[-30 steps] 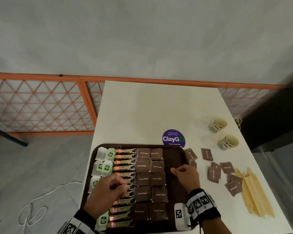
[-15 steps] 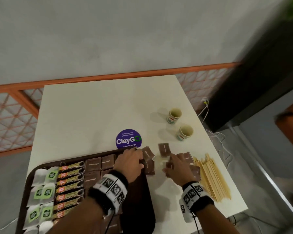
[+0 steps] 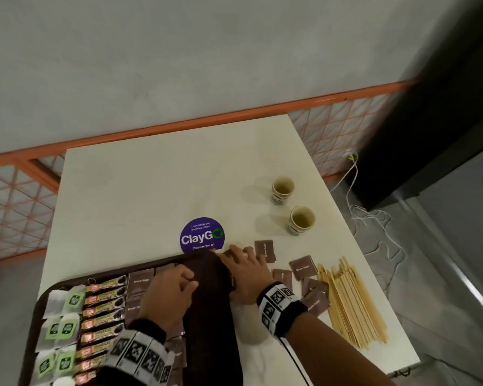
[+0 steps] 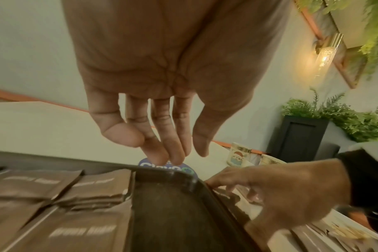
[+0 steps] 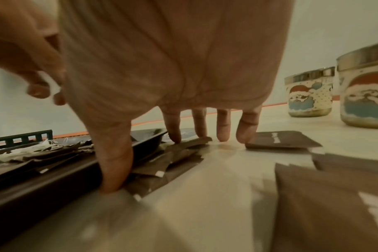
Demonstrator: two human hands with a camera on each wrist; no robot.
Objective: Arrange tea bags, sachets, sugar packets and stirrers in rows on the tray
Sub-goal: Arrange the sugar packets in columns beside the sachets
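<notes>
Since the frame 0.5 s back, the right hand (image 3: 247, 270) has been brought from the loose packets in toward the tray's (image 3: 207, 296) right edge, and the left hand (image 3: 169, 292) has been drawn back over the sugar rows. The right hand's fingers (image 5: 223, 126) are spread and straight, their tips pressed on sugar packets (image 5: 173, 158) lying on the table (image 3: 156, 190) just beside the tray rim, the thumb down against the rim itself; nothing is pinched. The left hand's fingers (image 4: 162, 136) hang loosely apart above the tray's bare right strip, holding nothing. The packets under the right fingers overlap, with their long axes roughly along the tray edge; which way their print faces cannot be told. The bare strip lies directly left of them across the rim, so the right hand is judged the nearer for lifting or sliding them in. More packets (image 3: 304, 267) lie scattered to the right, and the stirrers (image 3: 352, 302) lie furthest right in a bundle, long axis running away from the person, not yet on the tray. 2 cups (image 3: 300, 220) stand beyond.
</notes>
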